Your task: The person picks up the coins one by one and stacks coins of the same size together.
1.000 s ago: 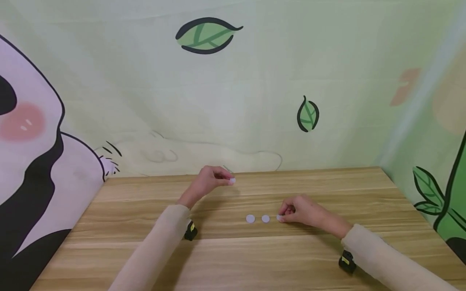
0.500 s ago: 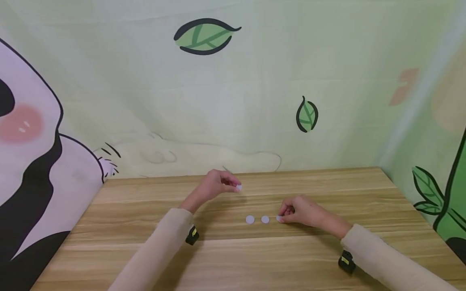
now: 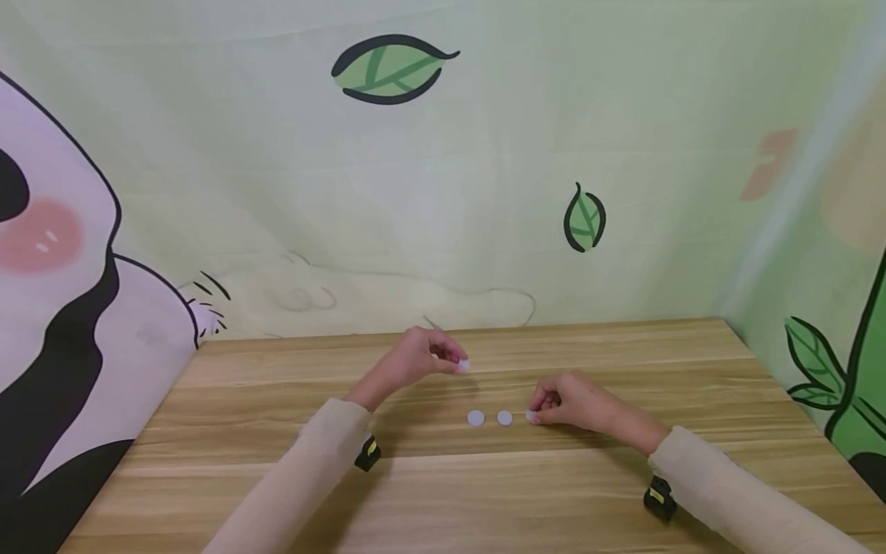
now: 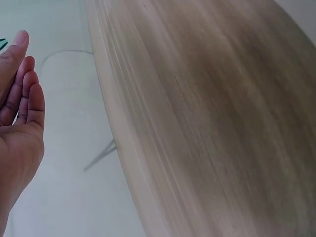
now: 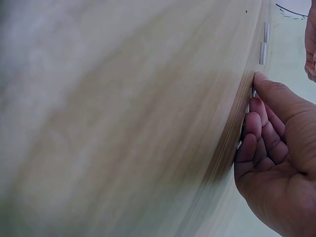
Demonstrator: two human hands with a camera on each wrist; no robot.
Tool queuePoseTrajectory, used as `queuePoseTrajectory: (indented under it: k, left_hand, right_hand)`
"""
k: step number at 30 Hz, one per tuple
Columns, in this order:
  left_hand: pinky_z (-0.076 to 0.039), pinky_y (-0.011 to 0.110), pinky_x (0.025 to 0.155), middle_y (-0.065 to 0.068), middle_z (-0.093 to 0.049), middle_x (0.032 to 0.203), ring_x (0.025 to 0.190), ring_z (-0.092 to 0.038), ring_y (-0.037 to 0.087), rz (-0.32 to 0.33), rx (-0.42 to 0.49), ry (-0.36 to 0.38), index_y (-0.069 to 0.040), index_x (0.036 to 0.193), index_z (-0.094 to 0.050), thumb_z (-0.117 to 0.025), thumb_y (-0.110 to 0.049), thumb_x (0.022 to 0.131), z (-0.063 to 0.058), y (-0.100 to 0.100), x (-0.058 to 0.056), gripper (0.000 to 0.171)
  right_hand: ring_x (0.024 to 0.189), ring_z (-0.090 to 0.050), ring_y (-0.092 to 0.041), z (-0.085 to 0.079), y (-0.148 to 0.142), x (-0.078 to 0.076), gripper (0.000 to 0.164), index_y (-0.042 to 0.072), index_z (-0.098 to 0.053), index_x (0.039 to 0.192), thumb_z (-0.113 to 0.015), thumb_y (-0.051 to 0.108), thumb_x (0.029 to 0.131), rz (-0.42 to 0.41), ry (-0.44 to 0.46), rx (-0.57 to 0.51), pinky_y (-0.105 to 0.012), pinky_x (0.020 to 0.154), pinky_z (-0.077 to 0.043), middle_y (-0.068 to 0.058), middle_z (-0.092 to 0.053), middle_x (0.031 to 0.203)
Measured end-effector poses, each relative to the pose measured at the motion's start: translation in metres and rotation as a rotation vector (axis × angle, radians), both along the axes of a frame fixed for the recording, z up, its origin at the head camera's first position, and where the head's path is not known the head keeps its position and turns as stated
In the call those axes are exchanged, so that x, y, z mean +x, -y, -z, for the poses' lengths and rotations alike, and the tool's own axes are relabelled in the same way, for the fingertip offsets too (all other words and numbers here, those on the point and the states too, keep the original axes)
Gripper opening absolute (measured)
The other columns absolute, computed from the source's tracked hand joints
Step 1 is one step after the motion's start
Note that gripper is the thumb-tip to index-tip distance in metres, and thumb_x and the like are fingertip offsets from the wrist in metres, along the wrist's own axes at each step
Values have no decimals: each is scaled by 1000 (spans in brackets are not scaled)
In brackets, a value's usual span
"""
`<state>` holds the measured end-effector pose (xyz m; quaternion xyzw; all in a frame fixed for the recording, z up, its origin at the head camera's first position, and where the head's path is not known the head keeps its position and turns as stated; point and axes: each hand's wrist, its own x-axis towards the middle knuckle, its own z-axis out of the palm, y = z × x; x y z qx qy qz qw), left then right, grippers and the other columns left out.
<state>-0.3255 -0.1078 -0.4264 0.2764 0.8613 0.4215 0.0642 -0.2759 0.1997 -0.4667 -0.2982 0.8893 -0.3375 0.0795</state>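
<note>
Over the far part of the table, my left hand (image 3: 424, 355) pinches a small white disc (image 3: 464, 365) between thumb and fingertips. The left wrist view shows that hand (image 4: 22, 103) from the palm side, with its disc out of sight. My right hand (image 3: 577, 400) rests low at the table and pinches another white disc (image 3: 530, 415), partly covered by the fingertips. Two more white discs, a middle one (image 3: 504, 418) and a left one (image 3: 475, 418), lie flat in a row with it. The right wrist view shows discs (image 5: 262, 53) edge-on beyond my thumb (image 5: 276, 94).
The wood-grain table (image 3: 443, 492) reaches back to a pale green cloth backdrop (image 3: 484, 154) printed with leaves and a panda. Each wrist carries a small black camera, one under the left sleeve (image 3: 368, 452) and one under the right sleeve (image 3: 659, 498).
My left hand has moved right and nearer to me, carrying its disc closer to the row. The right hand and the discs on the table have stayed in place.
</note>
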Motion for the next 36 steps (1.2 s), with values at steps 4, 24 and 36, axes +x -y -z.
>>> queuePoseTrajectory:
  k: [4,24,36]
  left_hand:
    - [-53,24,72,-3,-74,93,82,-64,12,17,-7,1,-11,97,-78,-84,-16,85,-2,-3,3,14]
    - [-54,25,73,-2,-74,90,80,-62,10,147,-20,67,-8,98,-78,-80,-14,89,6,-15,6,11]
    - [-51,20,71,-2,-71,85,77,-60,7,198,-48,27,-6,96,-77,-81,-11,87,11,-37,5,10]
  right_hand:
    - [68,-54,-4,0,-1,0,8,13,-75,88,-81,19,88,2,-1,0,-21,61,-48,10,-65,74]
    - [68,-54,-4,-1,1,-1,9,12,-75,88,-82,18,88,-3,9,-14,-21,62,-48,9,-65,74]
    - [67,-55,-3,-1,-2,-2,9,11,-75,87,-82,17,87,-3,14,-16,-21,61,-49,8,-65,74]
